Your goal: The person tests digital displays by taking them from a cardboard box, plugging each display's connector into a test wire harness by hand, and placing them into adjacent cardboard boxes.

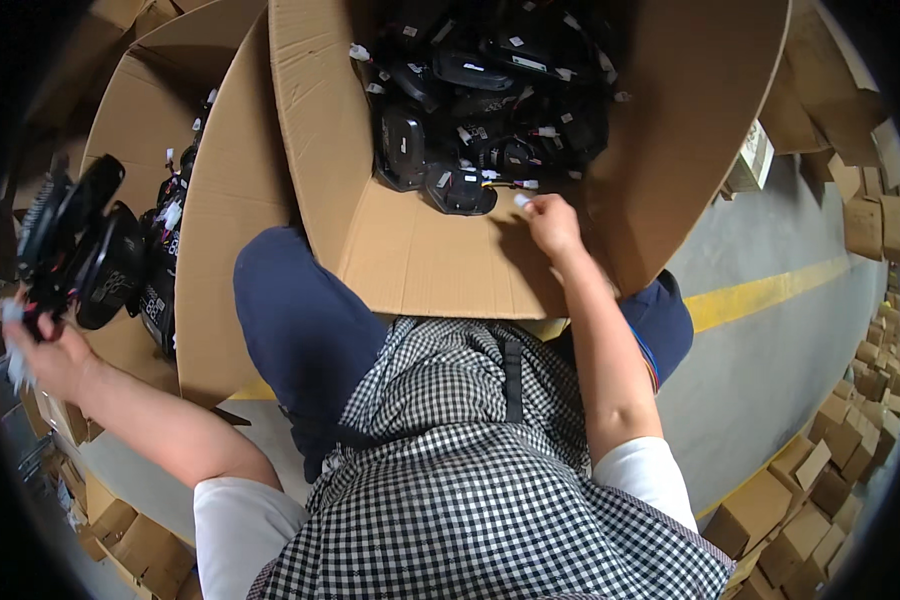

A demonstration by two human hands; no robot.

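Two bare hands work well apart. At nine o'clock the left hand (pixel 55 355) is curled around the wires and white plugs of a cluster of glossy black, rounded plastic units (pixel 110 270), though blur hides its exact hold. This cluster stands up beyond the fingers, beside the tall brown cardboard carton (pixel 225 200) at ten o'clock, where more such units show inside.

At two o'clock the right hand (pixel 555 228) reaches over the near edge of the wide brown cardboard box (pixel 420 270). Its thumb and finger are drawn close together, with something small and white at the tips; I cannot tell whether they grip it. Just toward ten o'clock from it lies the nearest black, rounded plastic unit (pixel 460 190), trailing a thin yellow-and-dark cable with a white plastic plug (pixel 528 184). Behind it, at twelve o'clock, the loose pile of black plastic units (pixel 500 110) fills the far part.

Each unit looks light, its shell stiff, smooth and rather slippery, likely easy to scratch. Cables are soft and tangle readily, and plug joints seem the fragile part; the shell's rim offers a safer hold.
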